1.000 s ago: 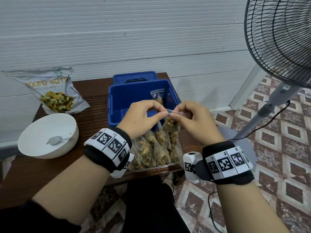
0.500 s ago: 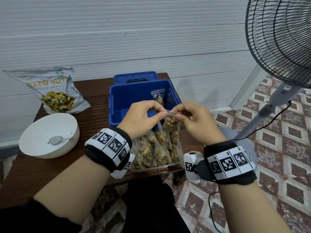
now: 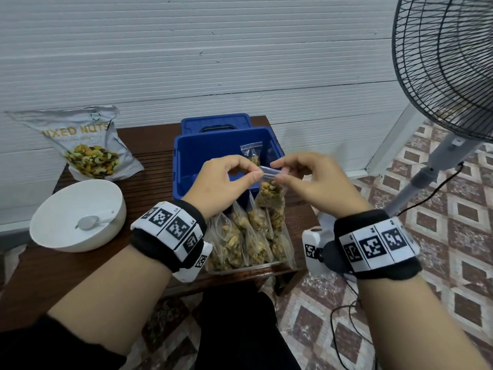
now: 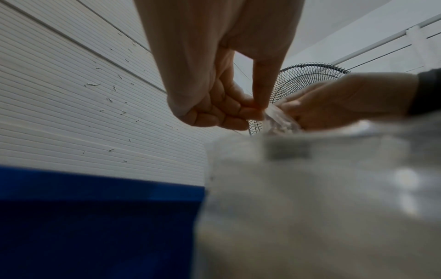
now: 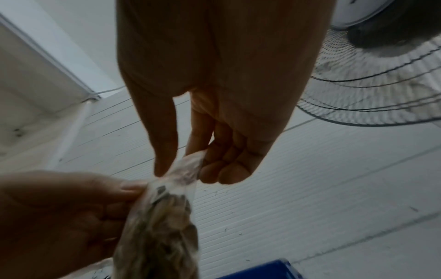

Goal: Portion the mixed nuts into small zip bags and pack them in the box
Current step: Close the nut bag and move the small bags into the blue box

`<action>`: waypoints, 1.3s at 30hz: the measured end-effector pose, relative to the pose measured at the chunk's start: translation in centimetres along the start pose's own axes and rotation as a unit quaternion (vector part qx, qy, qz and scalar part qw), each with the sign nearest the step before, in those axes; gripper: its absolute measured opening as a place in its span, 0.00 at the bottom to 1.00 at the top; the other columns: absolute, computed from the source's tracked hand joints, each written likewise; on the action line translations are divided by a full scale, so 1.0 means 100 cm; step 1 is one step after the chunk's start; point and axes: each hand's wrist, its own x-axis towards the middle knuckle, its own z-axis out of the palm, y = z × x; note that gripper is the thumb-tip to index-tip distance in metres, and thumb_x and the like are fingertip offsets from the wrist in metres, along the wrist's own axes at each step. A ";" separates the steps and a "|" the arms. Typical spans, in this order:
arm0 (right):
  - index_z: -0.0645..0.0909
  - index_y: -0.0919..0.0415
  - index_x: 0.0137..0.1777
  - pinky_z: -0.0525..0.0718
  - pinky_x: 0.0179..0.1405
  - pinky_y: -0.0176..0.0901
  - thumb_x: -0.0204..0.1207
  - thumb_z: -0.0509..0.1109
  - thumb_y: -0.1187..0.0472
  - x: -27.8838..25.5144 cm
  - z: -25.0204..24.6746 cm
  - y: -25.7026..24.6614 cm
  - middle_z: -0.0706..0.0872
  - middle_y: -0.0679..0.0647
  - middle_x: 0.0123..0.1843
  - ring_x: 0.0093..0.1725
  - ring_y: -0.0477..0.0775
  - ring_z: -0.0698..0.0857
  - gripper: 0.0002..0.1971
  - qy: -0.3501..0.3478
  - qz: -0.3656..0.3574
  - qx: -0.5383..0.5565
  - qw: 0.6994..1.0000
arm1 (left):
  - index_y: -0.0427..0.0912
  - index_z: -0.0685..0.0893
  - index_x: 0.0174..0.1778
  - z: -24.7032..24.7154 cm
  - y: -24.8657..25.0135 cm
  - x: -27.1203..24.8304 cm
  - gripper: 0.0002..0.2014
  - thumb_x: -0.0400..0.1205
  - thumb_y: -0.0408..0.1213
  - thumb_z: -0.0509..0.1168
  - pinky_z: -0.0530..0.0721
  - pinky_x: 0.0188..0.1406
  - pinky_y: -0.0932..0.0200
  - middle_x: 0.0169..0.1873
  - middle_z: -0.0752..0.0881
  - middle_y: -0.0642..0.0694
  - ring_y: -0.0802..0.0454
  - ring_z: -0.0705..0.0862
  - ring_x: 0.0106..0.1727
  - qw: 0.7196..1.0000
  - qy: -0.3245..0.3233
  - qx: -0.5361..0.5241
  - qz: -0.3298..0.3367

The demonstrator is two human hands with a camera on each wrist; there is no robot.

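**Both hands pinch the top of a filled zip bag above the blue box**

We hold one small zip bag (image 3: 270,194) of mixed nuts in the air, just over the near wall of the blue box (image 3: 186,166). Our left hand (image 3: 222,184) pinches the bag's top strip between thumb and forefinger, with the other fingers curled in; our right hand (image 3: 317,182) pinches the same strip from the other end. We cannot tell whether the zip is sealed, since our fingertips cover most of it.

Much is hidden. In the left wrist view a blurred grey mass fills the lower right, too soft to name, and only a band of the box shows. In the right wrist view the bag's lower part is smeared and the nuts inside are hard to make out. Our left forearm covers part of the tray of filled bags (image 3: 248,236) at the table's near edge.

One bag (image 3: 252,153) stands against the box's far right inner wall; the rest of the box floor lies behind our hands. The box lid (image 3: 216,124) lies behind the box. The tray sits right at the table (image 3: 149,169) edge. To the left stand the white bowl (image 3: 61,236) with a spoon (image 3: 88,222), and the mixed nuts pouch (image 3: 88,145) against the wall. A fan (image 3: 448,62), cut off by the frame, stands to the right.
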 end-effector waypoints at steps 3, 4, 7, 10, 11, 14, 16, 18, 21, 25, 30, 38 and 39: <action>0.88 0.58 0.46 0.78 0.39 0.36 0.76 0.73 0.62 0.022 -0.008 -0.015 0.85 0.49 0.38 0.37 0.44 0.80 0.03 -0.035 -0.026 -0.088 0.995 | 0.52 0.87 0.43 -0.007 0.004 0.005 0.02 0.80 0.40 0.70 0.80 0.49 0.72 0.42 0.88 0.59 0.67 0.85 0.46 1.000 0.017 -0.021 0.005; 0.87 0.58 0.45 0.76 0.36 0.30 0.76 0.73 0.61 0.032 -0.012 -0.021 0.85 0.47 0.37 0.35 0.40 0.79 0.03 -0.041 -0.034 -0.108 0.993 | 0.51 0.88 0.45 -0.012 0.004 0.008 0.02 0.80 0.41 0.70 0.79 0.48 0.74 0.43 0.89 0.59 0.67 0.85 0.46 0.999 0.025 -0.031 0.006; 0.86 0.56 0.44 0.73 0.32 0.20 0.76 0.73 0.60 0.064 -0.025 -0.038 0.83 0.41 0.34 0.32 0.32 0.78 0.02 -0.067 -0.040 -0.140 0.987 | 0.48 0.88 0.50 -0.031 -0.004 0.016 0.05 0.81 0.42 0.69 0.76 0.48 0.79 0.47 0.88 0.59 0.70 0.84 0.49 0.997 0.065 -0.037 -0.008; 0.86 0.58 0.46 0.70 0.28 0.21 0.75 0.74 0.59 0.102 -0.028 -0.044 0.80 0.42 0.33 0.31 0.36 0.78 0.03 -0.129 -0.052 -0.221 0.965 | 0.52 0.87 0.48 -0.053 -0.030 0.027 0.03 0.82 0.43 0.69 0.76 0.48 0.80 0.46 0.87 0.60 0.72 0.82 0.45 0.991 0.117 -0.008 -0.058; 0.86 0.58 0.48 0.68 0.28 0.22 0.75 0.74 0.58 0.114 -0.025 -0.043 0.80 0.43 0.34 0.33 0.39 0.77 0.05 -0.148 -0.053 -0.259 0.953 | 0.53 0.86 0.47 -0.059 -0.041 0.029 0.02 0.82 0.43 0.69 0.78 0.51 0.75 0.45 0.87 0.60 0.70 0.83 0.45 0.989 0.127 0.004 -0.078; 0.87 0.58 0.48 0.72 0.33 0.33 0.74 0.75 0.59 0.149 -0.008 -0.032 0.83 0.48 0.40 0.41 0.47 0.78 0.05 -0.199 -0.041 -0.332 0.921 | 0.52 0.86 0.47 -0.073 -0.072 0.035 0.02 0.82 0.41 0.68 0.83 0.61 0.55 0.47 0.87 0.56 0.59 0.85 0.52 0.980 0.149 0.025 -0.129; 0.86 0.56 0.44 0.78 0.42 0.40 0.72 0.76 0.59 0.169 0.007 -0.019 0.86 0.50 0.41 0.43 0.49 0.81 0.03 -0.253 -0.022 -0.367 0.895 | 0.50 0.86 0.49 -0.078 -0.085 0.038 0.04 0.83 0.41 0.67 0.82 0.63 0.52 0.51 0.87 0.53 0.57 0.84 0.55 0.976 0.148 0.029 -0.155; 0.87 0.55 0.43 0.82 0.48 0.46 0.71 0.78 0.57 0.186 0.022 -0.006 0.87 0.50 0.41 0.44 0.50 0.83 0.04 -0.305 0.004 -0.387 0.870 | 0.50 0.86 0.50 -0.080 -0.095 0.040 0.06 0.85 0.42 0.63 0.80 0.62 0.55 0.52 0.87 0.54 0.57 0.83 0.57 0.976 0.138 0.036 -0.163; 0.86 0.53 0.41 0.83 0.51 0.49 0.71 0.77 0.59 0.204 0.041 0.010 0.86 0.49 0.40 0.44 0.51 0.83 0.03 -0.341 0.013 -0.411 0.845 | 0.50 0.87 0.51 -0.081 -0.101 0.040 0.10 0.87 0.43 0.59 0.78 0.58 0.59 0.49 0.86 0.58 0.59 0.82 0.56 0.979 0.118 0.046 -0.156; 0.89 0.54 0.43 0.83 0.48 0.45 0.72 0.75 0.65 0.218 0.056 0.022 0.86 0.48 0.39 0.46 0.52 0.85 0.06 -0.375 0.034 -0.452 0.809 | 0.48 0.88 0.51 -0.077 -0.110 0.042 0.11 0.85 0.45 0.61 0.81 0.58 0.57 0.50 0.88 0.56 0.59 0.84 0.54 0.983 0.104 0.052 -0.143; 0.89 0.60 0.50 0.84 0.51 0.48 0.73 0.75 0.63 0.232 0.070 0.025 0.89 0.54 0.48 0.51 0.58 0.87 0.07 -0.426 0.059 -0.534 0.728 | 0.50 0.88 0.45 -0.076 -0.117 0.048 0.09 0.85 0.45 0.63 0.82 0.52 0.64 0.46 0.89 0.55 0.55 0.86 0.52 0.984 0.110 0.045 -0.134; 0.84 0.60 0.46 0.84 0.46 0.50 0.64 0.81 0.52 0.250 0.086 0.050 0.76 0.52 0.33 0.41 0.60 0.84 0.16 -0.338 0.050 -0.647 0.682 | 0.47 0.89 0.45 -0.073 -0.117 0.049 0.10 0.84 0.45 0.64 0.83 0.47 0.55 0.43 0.90 0.50 0.50 0.86 0.49 0.984 0.122 0.027 -0.125; 0.80 0.60 0.44 0.83 0.45 0.48 0.68 0.78 0.54 0.245 0.083 0.042 0.72 0.51 0.32 0.43 0.60 0.84 0.13 -0.339 0.046 -0.638 0.689 | 0.48 0.89 0.45 -0.073 -0.117 0.049 0.10 0.84 0.45 0.64 0.83 0.48 0.54 0.43 0.90 0.50 0.51 0.86 0.49 0.984 0.122 0.025 -0.126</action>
